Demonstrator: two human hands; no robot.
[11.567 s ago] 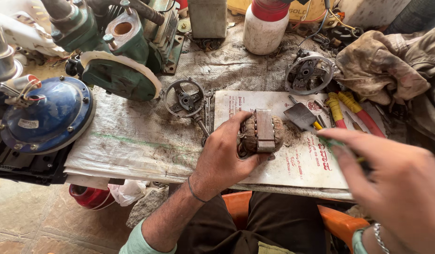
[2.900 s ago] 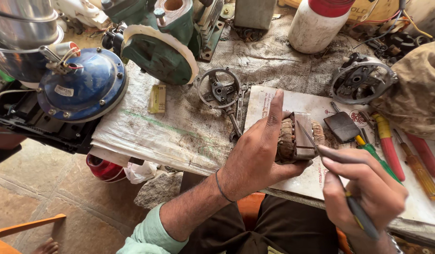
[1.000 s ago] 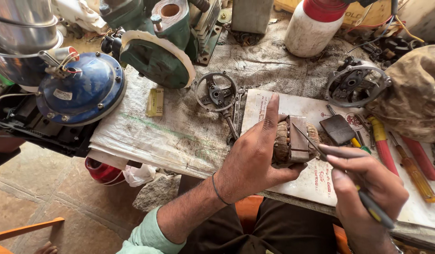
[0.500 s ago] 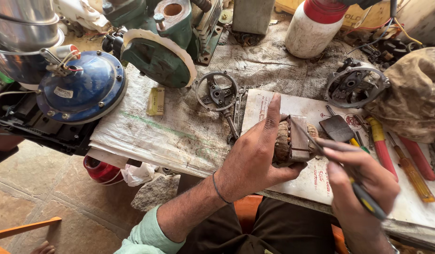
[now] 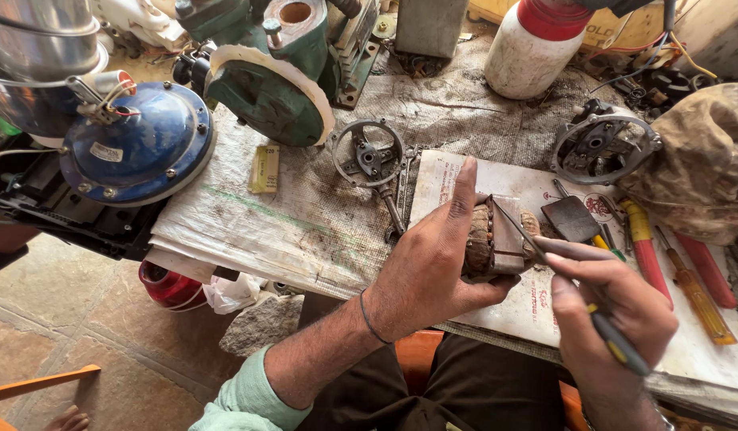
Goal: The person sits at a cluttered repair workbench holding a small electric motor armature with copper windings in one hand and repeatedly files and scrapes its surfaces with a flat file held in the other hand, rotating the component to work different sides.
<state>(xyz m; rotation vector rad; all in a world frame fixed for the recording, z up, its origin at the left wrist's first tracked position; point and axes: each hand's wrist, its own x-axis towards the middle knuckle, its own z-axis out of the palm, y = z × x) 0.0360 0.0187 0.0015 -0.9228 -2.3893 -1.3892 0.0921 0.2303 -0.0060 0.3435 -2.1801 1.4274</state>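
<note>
Stator (image 5: 496,239) sits over the printed white sheet (image 5: 536,307), pinched in the left hand (image 5: 429,267), thumb below and forefinger straight up. Right hand (image 5: 616,319) closes around a screwdriver (image 5: 580,299), its tip touching the stator's metal face. Windings look still in place, so the work seems far from finished. Beyond lie a yellow label strip (image 5: 263,168) and a white bottle (image 5: 536,48) with a red band.

bright, even daylight, warm tone, no hard glare. soft short shadows under the left hand (image 5: 433,271) and right hand (image 5: 616,319) on the counter (image 5: 305,231). centre sharp; wide-angle bending at the edges, the blue dome cover (image 5: 137,144) curves. corners slightly soft, dark under the counter.
</note>
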